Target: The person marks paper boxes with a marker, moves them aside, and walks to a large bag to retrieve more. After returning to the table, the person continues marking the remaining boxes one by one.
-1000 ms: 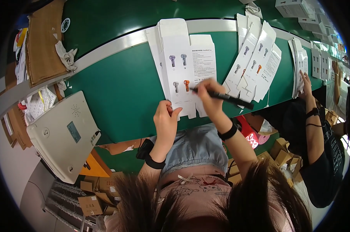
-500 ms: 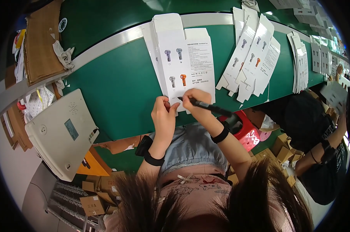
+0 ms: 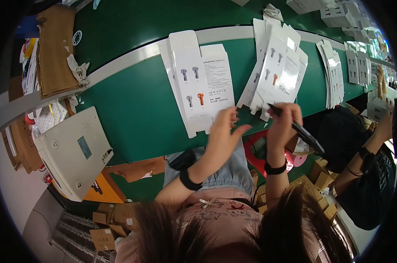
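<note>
My right hand (image 3: 285,125) grips a black marker pen (image 3: 307,136), with its fingers at the lower end of the top flat carton (image 3: 275,72) on the right-hand pile; whether they hold the carton too, I cannot tell. My left hand (image 3: 225,138) is over the table's near edge, holding nothing, its fingers apart and thumb stretched to the right. Just beyond it lies a stack of flat white cartons (image 3: 192,90), printed with small handheld devices, one of them orange, and text.
On the left stand a beige device with a small screen (image 3: 73,151) and a brown cardboard sheet (image 3: 56,50). A narrower carton stack (image 3: 332,74) lies farther right. A person in dark clothes (image 3: 361,184) works at the right. Small cardboard boxes (image 3: 104,236) sit below.
Both hands have left the middle carton stack and moved right. My right hand, still with the marker, has reached the right-hand pile, where a carton now lies differently on top. My left hand has opened.
</note>
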{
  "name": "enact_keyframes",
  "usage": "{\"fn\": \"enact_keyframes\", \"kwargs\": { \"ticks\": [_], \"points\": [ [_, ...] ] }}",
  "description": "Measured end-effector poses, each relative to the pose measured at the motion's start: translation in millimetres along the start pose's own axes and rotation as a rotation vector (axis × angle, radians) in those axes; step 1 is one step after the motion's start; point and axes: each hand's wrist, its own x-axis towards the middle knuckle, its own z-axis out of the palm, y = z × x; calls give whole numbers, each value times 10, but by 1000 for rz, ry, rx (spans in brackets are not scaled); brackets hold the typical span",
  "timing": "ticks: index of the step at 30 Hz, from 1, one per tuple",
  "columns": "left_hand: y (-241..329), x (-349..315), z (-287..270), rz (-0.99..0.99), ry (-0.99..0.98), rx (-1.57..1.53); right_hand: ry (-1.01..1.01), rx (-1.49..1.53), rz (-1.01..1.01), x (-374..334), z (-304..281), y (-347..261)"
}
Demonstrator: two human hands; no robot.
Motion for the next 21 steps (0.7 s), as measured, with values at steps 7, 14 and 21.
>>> {"fn": "enact_keyframes", "kwargs": {
  "ticks": [7,14,21],
  "points": [
    [-449,-117,-729,32,258,687,-502,-125,53,23,815,545],
    [-498,-142,-770,-153,220,632,-518,-204,77,30,1092,843],
    [-517,-123,-782,-123,217,634,-504,-309,25,12,1148,814]
  ]
}}
